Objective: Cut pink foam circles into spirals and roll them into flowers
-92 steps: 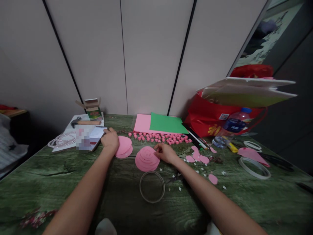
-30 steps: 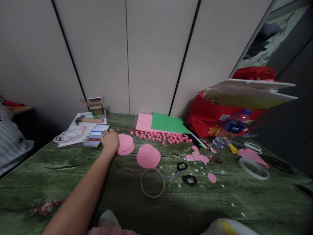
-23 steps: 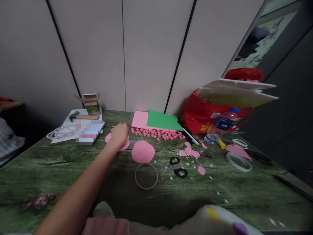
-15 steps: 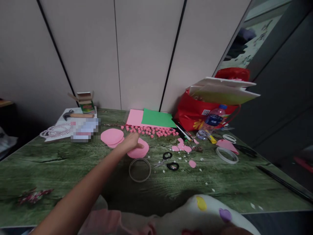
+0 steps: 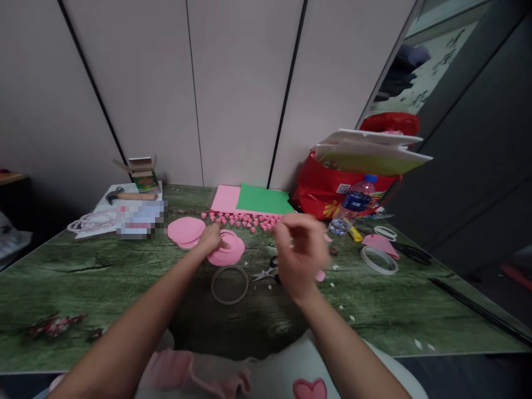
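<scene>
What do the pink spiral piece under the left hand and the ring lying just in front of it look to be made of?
The pink spiral piece looks like thin matte card or craft paper: flat, evenly coloured, cut edges, no shine. The left hand rests on its edge. The ring looks like a thin roll of clear or pale tape: the table shows through its open middle. It may instead be a plastic hoop.

Two hands: left hand [image 5: 211, 239], right hand [image 5: 300, 256]. Two stacks of pink paper discs [image 5: 227, 250], [image 5: 186, 230]. Three tape rings [image 5: 229, 284], [image 5: 378, 260], [image 5: 384, 232]. One pair of scissors [image 5: 266, 272], one water bottle [image 5: 351, 205], one hammer [image 5: 131, 195], one red bag [image 5: 328, 188]. Small pink paper pieces [image 5: 245, 220] too many and too small to count.
</scene>
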Tool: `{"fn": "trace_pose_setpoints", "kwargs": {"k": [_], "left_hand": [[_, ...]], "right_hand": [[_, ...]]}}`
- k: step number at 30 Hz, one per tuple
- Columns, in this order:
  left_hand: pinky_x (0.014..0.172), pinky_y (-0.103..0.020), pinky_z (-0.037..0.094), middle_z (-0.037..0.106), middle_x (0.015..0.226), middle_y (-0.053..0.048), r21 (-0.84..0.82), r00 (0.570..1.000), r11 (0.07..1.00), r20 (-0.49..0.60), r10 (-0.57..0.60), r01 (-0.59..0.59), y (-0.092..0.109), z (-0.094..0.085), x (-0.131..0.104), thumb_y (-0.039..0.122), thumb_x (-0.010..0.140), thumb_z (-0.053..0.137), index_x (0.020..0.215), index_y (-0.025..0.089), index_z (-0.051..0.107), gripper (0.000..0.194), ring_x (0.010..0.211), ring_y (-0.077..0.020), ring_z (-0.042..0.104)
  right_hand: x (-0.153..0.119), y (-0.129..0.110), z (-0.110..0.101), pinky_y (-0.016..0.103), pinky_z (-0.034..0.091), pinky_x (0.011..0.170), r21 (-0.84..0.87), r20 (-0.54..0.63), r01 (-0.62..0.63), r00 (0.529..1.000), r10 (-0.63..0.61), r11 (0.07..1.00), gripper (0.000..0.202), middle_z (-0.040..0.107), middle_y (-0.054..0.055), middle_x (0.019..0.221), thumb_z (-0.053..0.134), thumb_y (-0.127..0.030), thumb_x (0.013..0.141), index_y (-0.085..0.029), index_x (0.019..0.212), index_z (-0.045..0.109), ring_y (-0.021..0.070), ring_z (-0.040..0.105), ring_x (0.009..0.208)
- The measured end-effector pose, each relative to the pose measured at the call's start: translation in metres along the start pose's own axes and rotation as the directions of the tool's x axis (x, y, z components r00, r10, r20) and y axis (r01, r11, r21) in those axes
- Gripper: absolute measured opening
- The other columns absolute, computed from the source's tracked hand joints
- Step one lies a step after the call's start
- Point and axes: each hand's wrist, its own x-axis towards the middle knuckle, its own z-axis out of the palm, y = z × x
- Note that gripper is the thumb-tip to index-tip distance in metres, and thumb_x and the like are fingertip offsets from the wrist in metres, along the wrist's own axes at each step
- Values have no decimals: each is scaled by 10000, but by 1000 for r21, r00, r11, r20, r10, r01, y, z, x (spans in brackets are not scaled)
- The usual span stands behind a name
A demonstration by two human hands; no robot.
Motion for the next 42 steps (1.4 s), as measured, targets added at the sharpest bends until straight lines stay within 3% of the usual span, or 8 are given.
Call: {"fn": "trace_pose_setpoints", "kwargs": {"k": [2, 4, 6, 8, 15, 27, 33, 42], "left_hand": [[651, -269, 386, 617, 928, -127, -1, 998, 1000, -62, -28, 28, 2, -4, -5, 301, 499, 708, 951, 152, 536, 506, 865, -252, 563], [589, -263, 373, 637, 836, -111, -7, 991, 998, -123, -56, 55, 5, -10, -10, 308, 526, 686, 872, 162, 570, 394, 793, -242, 576], [543, -248, 353, 640, 734, -86, -39, 985, 997, -158, -67, 61, 9, -20, -16, 330, 566, 652, 747, 170, 600, 247, 707, -214, 578], [514, -236, 335, 629, 641, -63, -112, 977, 994, -212, -16, -8, 14, -30, -21, 364, 626, 596, 643, 168, 612, 197, 630, -183, 564], [475, -213, 352, 627, 595, -41, -602, 926, 743, -372, 61, -291, 19, -46, -36, 391, 616, 596, 648, 121, 657, 278, 524, -124, 507], [748, -285, 461, 647, 832, -87, -996, 997, -72, -50, -63, -54, 22, -17, -50, 314, 553, 699, 815, 97, 629, 347, 769, -147, 590], [844, -336, 432, 628, 956, -140, -996, 997, -87, -15, -80, -22, 14, -10, -47, 138, 444, 746, 971, 81, 571, 558, 861, -190, 592], [829, -339, 439, 392, 1272, -182, -956, 957, 76, -287, -36, -284, 13, -12, -43, 240, 525, 704, 1242, 158, 350, 804, 994, -243, 536]], "right_hand": [[1, 22, 15, 264, 475, 576, 107, 103, -307, 949, 296, 946, 204, 578, 26, 700, 492, -340, 758, -148, 770, 561, 118, 550, 626], [-3, 48, 29, 260, 471, 517, 171, 280, -641, 759, 587, 748, 270, 567, 18, 606, 503, -400, 721, -142, 661, 559, 118, 539, 544], [-11, 68, 38, 272, 476, 509, 170, 406, -822, 561, 722, 543, 298, 577, 23, 597, 529, -432, 676, -139, 634, 562, 127, 546, 528], [-18, 79, 42, 271, 480, 544, 186, 472, -864, 496, 729, 468, 266, 585, 5, 603, 631, -382, 580, -149, 691, 567, 125, 554, 539], [-23, 68, 42, 307, 489, 685, 341, 643, -882, 471, 604, 325, 478, 630, 22, 824, 726, -276, 476, -174, 911, 554, 131, 589, 701], [-23, 65, 43, 265, 503, 604, 356, 517, -846, 532, 671, 396, 361, 648, 19, 706, 709, -322, 490, -136, 783, 610, 124, 593, 596], [-24, 67, 43, 289, 504, 638, 362, 498, -836, 548, 672, 413, 372, 656, 22, 742, 714, -321, 485, -152, 800, 611, 144, 603, 640], [-25, 65, 44, 289, 510, 611, 334, 533, -871, 489, 691, 359, 397, 650, 24, 660, 722, -348, 472, -130, 777, 592, 135, 597, 576]]}}
